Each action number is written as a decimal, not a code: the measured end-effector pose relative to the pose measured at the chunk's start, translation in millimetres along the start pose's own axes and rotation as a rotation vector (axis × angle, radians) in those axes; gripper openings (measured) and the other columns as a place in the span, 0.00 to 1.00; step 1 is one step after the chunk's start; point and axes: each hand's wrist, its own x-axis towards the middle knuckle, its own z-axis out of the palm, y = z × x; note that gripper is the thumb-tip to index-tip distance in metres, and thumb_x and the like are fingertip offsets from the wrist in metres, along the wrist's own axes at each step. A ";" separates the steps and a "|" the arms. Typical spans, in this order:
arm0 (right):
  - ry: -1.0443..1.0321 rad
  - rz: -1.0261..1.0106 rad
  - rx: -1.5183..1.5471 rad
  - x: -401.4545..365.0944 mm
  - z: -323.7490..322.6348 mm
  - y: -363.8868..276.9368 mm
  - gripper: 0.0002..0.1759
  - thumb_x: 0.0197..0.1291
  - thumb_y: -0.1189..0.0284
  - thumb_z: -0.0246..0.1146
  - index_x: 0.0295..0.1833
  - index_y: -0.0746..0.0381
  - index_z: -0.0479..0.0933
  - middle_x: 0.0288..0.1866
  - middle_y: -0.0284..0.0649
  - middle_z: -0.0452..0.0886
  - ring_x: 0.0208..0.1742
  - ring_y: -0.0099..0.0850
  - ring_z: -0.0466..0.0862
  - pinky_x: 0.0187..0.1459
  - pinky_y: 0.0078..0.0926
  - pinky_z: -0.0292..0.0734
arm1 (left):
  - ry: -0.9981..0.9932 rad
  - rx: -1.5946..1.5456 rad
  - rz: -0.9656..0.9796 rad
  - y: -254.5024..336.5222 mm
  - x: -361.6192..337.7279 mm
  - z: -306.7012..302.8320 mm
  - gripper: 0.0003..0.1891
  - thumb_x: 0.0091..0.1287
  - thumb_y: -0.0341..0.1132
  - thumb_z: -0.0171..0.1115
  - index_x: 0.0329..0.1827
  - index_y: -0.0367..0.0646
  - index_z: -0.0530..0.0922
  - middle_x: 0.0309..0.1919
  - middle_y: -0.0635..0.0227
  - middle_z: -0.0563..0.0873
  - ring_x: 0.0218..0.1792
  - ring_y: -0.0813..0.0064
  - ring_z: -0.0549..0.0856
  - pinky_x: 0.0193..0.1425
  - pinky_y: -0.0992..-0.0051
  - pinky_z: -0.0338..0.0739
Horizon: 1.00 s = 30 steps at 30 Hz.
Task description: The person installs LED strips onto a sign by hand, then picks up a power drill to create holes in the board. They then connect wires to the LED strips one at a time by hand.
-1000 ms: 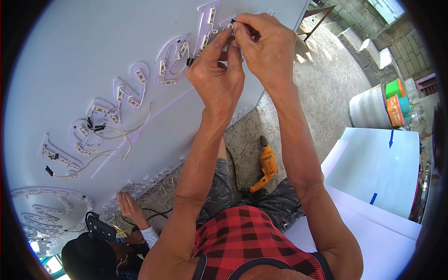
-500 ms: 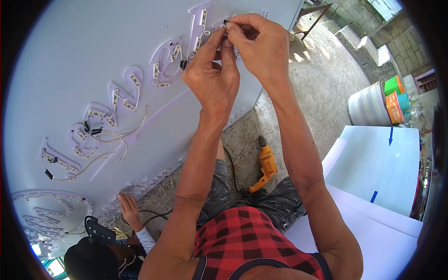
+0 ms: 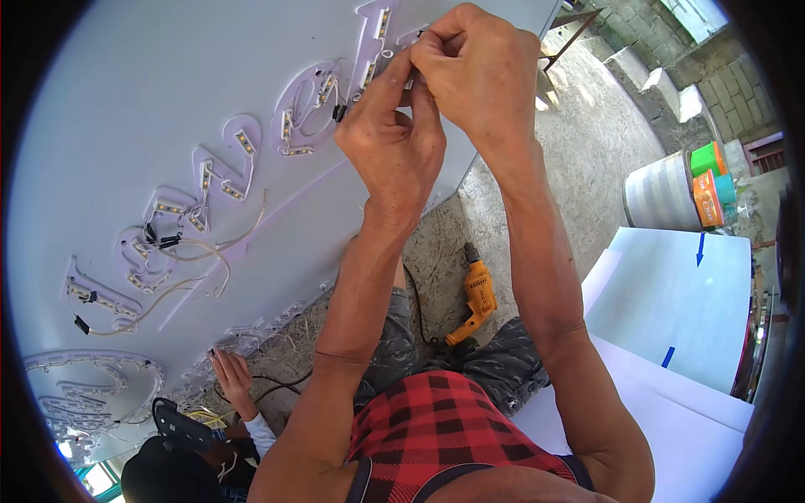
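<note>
My left hand (image 3: 390,138) and my right hand (image 3: 486,75) meet at the upper end of a grey panel (image 3: 126,92), fingertips pinched close together. Between them is a thin wire with a dark bit, mostly hidden by the fingers. Purple-edged raised letters run along the panel, carrying small LED modules (image 3: 246,141) joined by white wires (image 3: 222,251). Black taped wire joints (image 3: 339,112) show beside the letter nearest my left hand, and more black wire ends (image 3: 81,324) lie at the lower letters.
A yellow drill (image 3: 478,302) lies on the concrete floor below my forearms. Another person's hand (image 3: 233,375) touches the panel's lower edge. To the right are white sheets (image 3: 671,302) with blue marks and a striped bin (image 3: 662,191) beside colored containers.
The panel's upper letters appear slightly further right and lower in view. Both my hands have shifted a little right, still pinched together, and the right fingers now cover more of the wire.
</note>
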 end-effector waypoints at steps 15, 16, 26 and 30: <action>0.098 0.073 0.475 -17.9 7.5 25.6 0.07 0.63 0.75 0.70 0.41 0.69 0.86 0.30 0.43 0.89 0.28 0.28 0.89 0.31 0.25 0.87 | 0.020 0.008 0.013 2.3 0.8 1.6 0.11 0.67 0.22 0.68 0.52 0.36 0.88 0.33 0.59 0.92 0.26 0.80 0.87 0.22 0.80 0.77; 0.136 0.109 0.517 -20.7 8.7 27.5 0.07 0.63 0.75 0.70 0.42 0.68 0.86 0.31 0.42 0.89 0.29 0.26 0.89 0.32 0.23 0.88 | -0.005 0.010 -0.030 4.8 0.9 0.0 0.12 0.69 0.22 0.68 0.53 0.37 0.88 0.37 0.60 0.93 0.31 0.80 0.89 0.27 0.80 0.81; 0.209 -0.132 0.244 -16.8 22.5 35.6 0.04 0.60 0.78 0.69 0.40 0.64 0.82 0.29 0.39 0.86 0.28 0.31 0.85 0.30 0.29 0.81 | -0.040 0.043 -0.022 7.0 0.4 -0.9 0.13 0.69 0.20 0.66 0.54 0.36 0.88 0.42 0.61 0.93 0.37 0.79 0.91 0.34 0.80 0.86; 0.256 -0.274 0.119 -14.9 26.9 38.4 0.06 0.58 0.80 0.69 0.38 0.62 0.78 0.30 0.39 0.82 0.31 0.38 0.80 0.32 0.37 0.77 | -0.057 0.008 -0.043 5.0 0.0 -1.7 0.13 0.68 0.20 0.65 0.54 0.37 0.88 0.42 0.61 0.93 0.38 0.79 0.91 0.34 0.80 0.86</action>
